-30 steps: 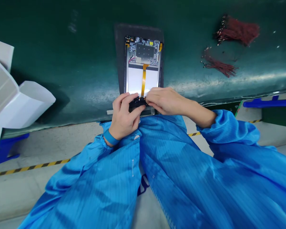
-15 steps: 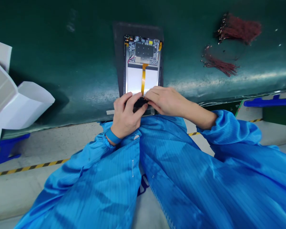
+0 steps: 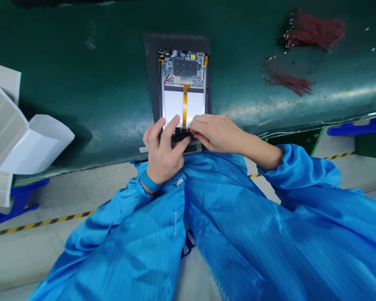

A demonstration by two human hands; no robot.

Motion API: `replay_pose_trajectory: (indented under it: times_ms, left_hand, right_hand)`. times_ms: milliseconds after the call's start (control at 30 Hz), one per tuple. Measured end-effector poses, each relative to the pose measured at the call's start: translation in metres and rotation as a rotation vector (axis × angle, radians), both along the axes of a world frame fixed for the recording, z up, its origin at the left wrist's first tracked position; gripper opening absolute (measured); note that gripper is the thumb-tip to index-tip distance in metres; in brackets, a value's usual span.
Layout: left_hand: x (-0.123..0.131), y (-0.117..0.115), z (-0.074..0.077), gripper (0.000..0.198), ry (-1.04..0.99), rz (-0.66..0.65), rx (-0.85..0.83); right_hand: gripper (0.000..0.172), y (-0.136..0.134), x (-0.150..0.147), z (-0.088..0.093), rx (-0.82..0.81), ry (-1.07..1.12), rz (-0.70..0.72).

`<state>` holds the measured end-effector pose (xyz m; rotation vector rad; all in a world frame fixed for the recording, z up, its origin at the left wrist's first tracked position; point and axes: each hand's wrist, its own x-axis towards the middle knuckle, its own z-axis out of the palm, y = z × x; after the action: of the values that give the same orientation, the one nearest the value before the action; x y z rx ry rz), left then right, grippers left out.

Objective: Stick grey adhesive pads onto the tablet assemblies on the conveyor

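At twelve o'clock my right hand (image 3: 217,133) pinches the black connector (image 3: 181,133) on the orange flex cable (image 3: 184,106), my left hand (image 3: 163,156) half-open beside it; seating it seems to call for gentle, even pressure.

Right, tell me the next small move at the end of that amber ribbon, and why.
Probably press the black piece flat with your right hand: its fingertips seem to rest on it, the amber flex cable runs straight into it, and your left hand has its fingers lifted, with only the thumb beside it.
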<state>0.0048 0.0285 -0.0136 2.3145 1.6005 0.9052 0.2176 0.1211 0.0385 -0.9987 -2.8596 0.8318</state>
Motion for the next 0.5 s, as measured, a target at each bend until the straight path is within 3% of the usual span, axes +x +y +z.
replay_pose_trajectory:
  times_ms: [167, 500]
  left_hand:
    - [-0.0132, -0.0059, -0.0044, 0.041, 0.041, -0.033, 0.178]
    - [-0.0067, 0.0033, -0.0037, 0.032, 0.078, -0.068, 0.094]
  right_hand:
    - [0.016, 0.0027, -0.0038, 0.0047, -0.076, 0.016, -0.055]
    - [0.015, 0.0071, -0.0024, 0.0073, -0.126, 0.014, -0.083]
